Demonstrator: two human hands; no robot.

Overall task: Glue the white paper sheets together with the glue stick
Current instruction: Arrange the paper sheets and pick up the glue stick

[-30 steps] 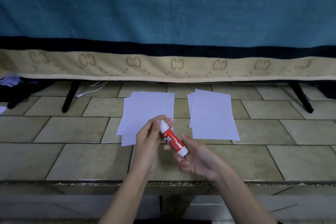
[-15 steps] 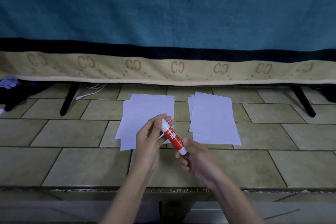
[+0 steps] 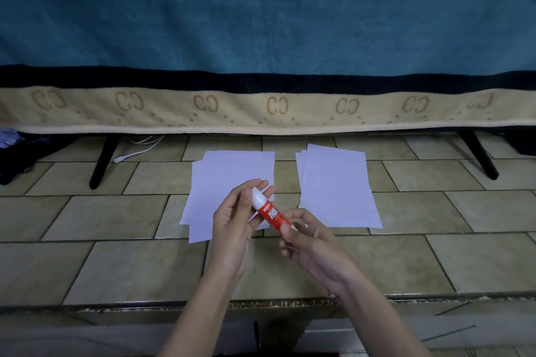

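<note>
Head view: both hands are holding the glue stick (image 3: 268, 209) up above the tiled surface (image 3: 116, 240), near centre. Left hand (image 3: 235, 229) is pinching the white cap end, thumb and fingers curled round it. Right hand (image 3: 313, 246) is gripping the red base end. Stick is tilting, cap far-left, base near-right. Left paper stack (image 3: 223, 182) is lying flat, partly hidden behind the left hand. Right paper stack (image 3: 336, 188) is lying just beside it, apart. Striped cloth (image 3: 261, 23) is hanging along the far side.
</note>
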